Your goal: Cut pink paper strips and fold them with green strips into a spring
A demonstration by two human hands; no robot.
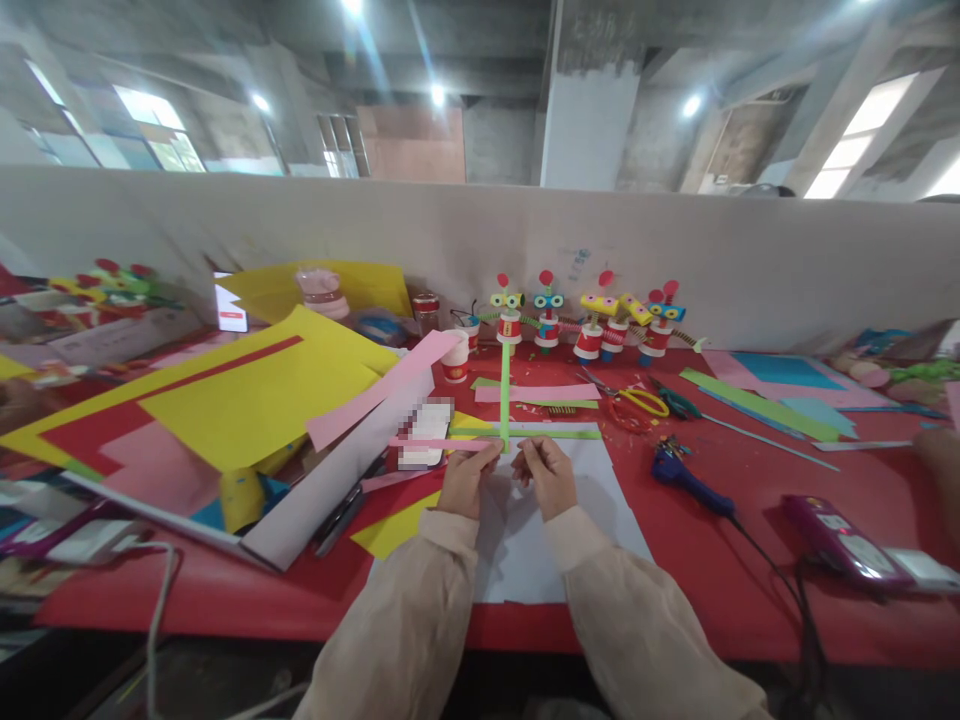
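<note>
My left hand (466,480) pinches the corner where a green paper strip (505,390) and a pink paper strip (442,444) meet at a right angle. The green one points away from me, the pink one to the left. Just right of that corner is my right hand (547,475), its fingers curled together; whether anything is between them I cannot make out. Both hands are over a white sheet (525,560) on the red table (720,610). Another green strip (577,434) lies flat behind the right hand.
Cup figures (549,325) stand along the back partition. On the right lie yellow-handled scissors (646,402), a blue glue gun (690,480) with its cord and a purple device (847,540). Coloured paper (270,400) is heaped on the left. Another person's hand (937,470) shows at the right edge.
</note>
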